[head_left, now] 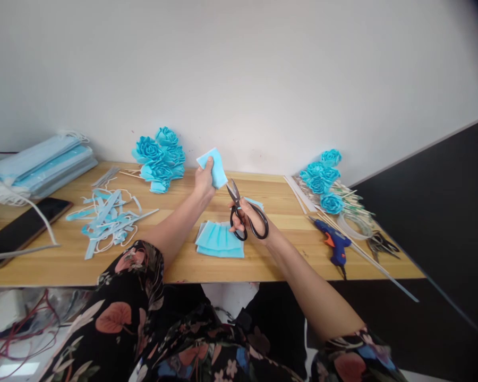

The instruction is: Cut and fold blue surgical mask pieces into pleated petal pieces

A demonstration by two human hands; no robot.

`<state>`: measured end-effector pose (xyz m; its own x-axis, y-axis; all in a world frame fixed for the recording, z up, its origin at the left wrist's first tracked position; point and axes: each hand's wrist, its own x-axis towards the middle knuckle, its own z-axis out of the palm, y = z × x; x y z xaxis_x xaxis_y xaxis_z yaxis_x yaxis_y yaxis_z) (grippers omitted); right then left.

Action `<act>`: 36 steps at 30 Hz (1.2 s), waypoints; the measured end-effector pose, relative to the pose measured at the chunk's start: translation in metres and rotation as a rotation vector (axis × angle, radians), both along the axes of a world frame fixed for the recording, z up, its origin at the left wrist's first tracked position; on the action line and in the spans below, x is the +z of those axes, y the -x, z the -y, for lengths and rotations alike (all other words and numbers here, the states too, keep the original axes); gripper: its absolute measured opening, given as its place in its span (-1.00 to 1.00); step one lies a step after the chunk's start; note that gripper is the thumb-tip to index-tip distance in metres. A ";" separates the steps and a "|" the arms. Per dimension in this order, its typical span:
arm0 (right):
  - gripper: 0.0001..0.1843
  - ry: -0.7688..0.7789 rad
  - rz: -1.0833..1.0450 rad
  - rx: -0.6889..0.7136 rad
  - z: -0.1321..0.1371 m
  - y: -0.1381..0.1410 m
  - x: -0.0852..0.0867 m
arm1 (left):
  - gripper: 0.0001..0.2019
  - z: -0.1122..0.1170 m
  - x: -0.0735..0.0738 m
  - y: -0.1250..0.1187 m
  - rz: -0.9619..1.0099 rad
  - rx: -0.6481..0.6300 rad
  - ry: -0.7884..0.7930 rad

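My left hand [204,179] pinches a folded piece of light blue mask fabric [214,165] and holds it up above the wooden table [279,265]. My right hand [250,220] has its fingers through the black handles of a pair of scissors [245,212]. The blades point up and left, close to the lower edge of the fabric piece. Under my hands, flat on the table, lies a small stack of pleated blue fabric pieces [220,240].
A bunch of blue fabric roses [159,156] leans by the wall, another bunch [322,180] on sticks at the right. A blue glue gun [333,244], a second pair of scissors [380,244], cut strips and ear loops [109,217], a stack of masks [43,164] and a phone [24,225] lie around.
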<state>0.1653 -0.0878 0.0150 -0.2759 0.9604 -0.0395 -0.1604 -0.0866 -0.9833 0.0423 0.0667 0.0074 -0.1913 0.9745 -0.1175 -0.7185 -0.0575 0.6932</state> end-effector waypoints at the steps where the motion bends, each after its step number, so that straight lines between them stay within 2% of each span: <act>1: -0.42 -0.003 0.000 0.002 0.000 -0.001 -0.001 | -0.68 0.000 0.000 0.000 0.003 0.005 -0.004; 17: -0.42 0.004 0.006 -0.009 -0.003 0.000 0.001 | -0.69 0.008 0.007 -0.002 0.023 -0.040 0.007; 22: -0.39 -0.006 0.016 -0.009 -0.004 0.003 0.005 | -0.68 0.011 0.008 -0.004 -0.016 -0.012 -0.040; 31: -0.40 0.021 0.021 -0.007 -0.001 0.005 0.009 | -0.67 0.004 0.000 -0.002 -0.046 0.027 -0.076; 36: -0.42 -0.011 0.035 0.041 -0.002 0.008 0.008 | -0.69 0.003 -0.002 -0.002 -0.032 0.010 -0.106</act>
